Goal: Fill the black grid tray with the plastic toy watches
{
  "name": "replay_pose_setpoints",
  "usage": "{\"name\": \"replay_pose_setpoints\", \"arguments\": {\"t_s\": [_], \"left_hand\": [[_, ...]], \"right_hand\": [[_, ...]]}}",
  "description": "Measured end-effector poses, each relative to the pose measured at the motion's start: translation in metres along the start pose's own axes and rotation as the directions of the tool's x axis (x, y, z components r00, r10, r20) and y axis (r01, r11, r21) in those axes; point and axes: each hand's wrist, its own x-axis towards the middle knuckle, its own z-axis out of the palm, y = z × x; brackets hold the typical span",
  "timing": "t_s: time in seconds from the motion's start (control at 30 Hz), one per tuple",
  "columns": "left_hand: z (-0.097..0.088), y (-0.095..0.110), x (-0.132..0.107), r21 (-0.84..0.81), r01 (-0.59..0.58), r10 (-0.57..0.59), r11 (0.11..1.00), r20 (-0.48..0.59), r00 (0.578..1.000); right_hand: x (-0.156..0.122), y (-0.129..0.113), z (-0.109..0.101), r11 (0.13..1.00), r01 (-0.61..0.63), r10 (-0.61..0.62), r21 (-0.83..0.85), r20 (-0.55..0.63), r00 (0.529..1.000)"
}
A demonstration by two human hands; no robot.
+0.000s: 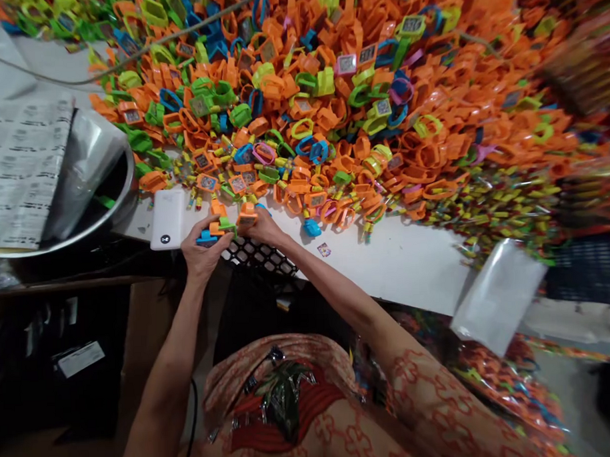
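L hand point(202, 256): fingers half-curled round mixed watches point(206, 239) | R hand point(265, 228): fingertips pinched on orange watch point(247, 217), just beside L fingertips | handling: likely light, bendy plastic, maybe slick — grip by case, not strap | pile point(301, 108): beyond both hands' fingers

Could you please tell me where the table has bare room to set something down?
The white table is mostly bare between the small sticker and the plastic bag. Toy watches crowd the back; the left hand and white device crowd the left.
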Motion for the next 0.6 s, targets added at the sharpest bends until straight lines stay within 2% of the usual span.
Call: {"name": "replay_pose_setpoints", "arguments": {"t_s": [0.1,0.17,0.23,0.3,0.4,0.5,0.6], "left_hand": [[-0.003,0.002,-0.001,0.012,-0.025,0.024,1.0,0.029,0.999],[-0.005,0.002,-0.002,0.021,-0.017,0.016,1.0,0.034,0.999],[-0.008,-0.001,-0.003,0.027,0.006,-0.006,1.0,0.021,1.0],[-0.009,-0.006,-0.004,0.019,0.021,-0.021,1.0,-0.017,1.0],[-0.011,-0.016,-0.004,-0.003,0.02,-0.02,1.0,-0.071,0.997],[-0.011,-0.023,-0.003,-0.003,0.021,-0.021,1.0,-0.056,0.998],[-0.008,-0.025,-0.001,0.0,0.009,-0.009,1.0,-0.063,0.998]], "right_hand": [[-0.002,-0.011,0.004,0.969,0.011,-0.001,-0.247,0.039,0.999],[-0.003,-0.019,-0.002,0.954,0.006,0.026,-0.3,0.101,0.995],[-0.003,-0.023,-0.018,0.96,0.023,0.027,-0.278,0.177,0.984],[0.001,-0.024,-0.039,0.949,0.059,-0.015,-0.31,0.143,0.99],[0.015,-0.025,-0.064,0.827,0.08,-0.054,-0.557,0.062,0.997],[0.029,-0.027,-0.072,0.651,0.145,-0.036,-0.746,0.16,0.986],[0.031,-0.027,-0.076,0.594,0.23,-0.108,-0.771,0.206,0.973]]}}
